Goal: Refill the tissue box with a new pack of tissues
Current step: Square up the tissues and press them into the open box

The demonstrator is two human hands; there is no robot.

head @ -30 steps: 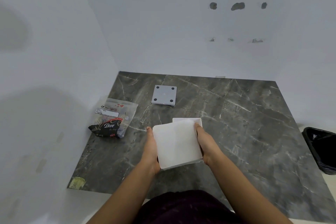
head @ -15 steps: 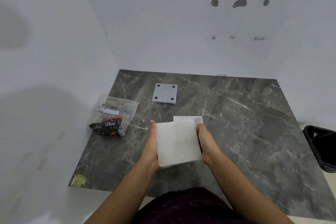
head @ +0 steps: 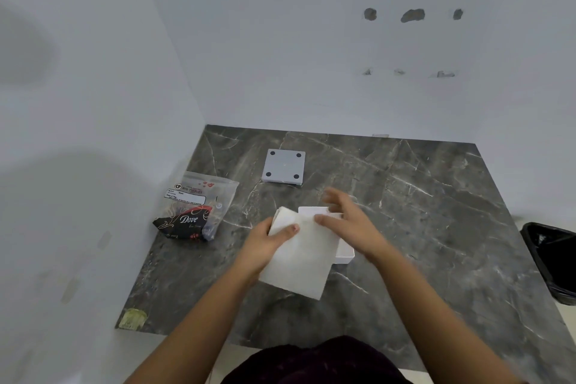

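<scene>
A stack of white tissues (head: pixel 300 259) is tilted over the open white tissue box (head: pixel 344 254) in the middle of the dark marble counter. My left hand (head: pixel 269 243) grips the stack's left edge, thumb on top. My right hand (head: pixel 349 221) hovers over the stack's far right corner with its fingers spread, blurred by motion; its thumb touches the top sheet. The box's grey base plate (head: pixel 283 167), with dark round feet, lies apart at the back. An emptied clear tissue wrapper (head: pixel 199 199) lies at the left.
A black Dove packet (head: pixel 184 223) rests on the wrapper. White walls close in the counter (head: pixel 436 227) at the left and back. A black-lined bin (head: pixel 551 259) stands past the right edge. A yellowish sticker (head: pixel 132 318) marks the near left corner.
My right hand let go of the stack's right side and moved up over its far corner. The stack has tilted left in my left hand, uncovering part of the box.
</scene>
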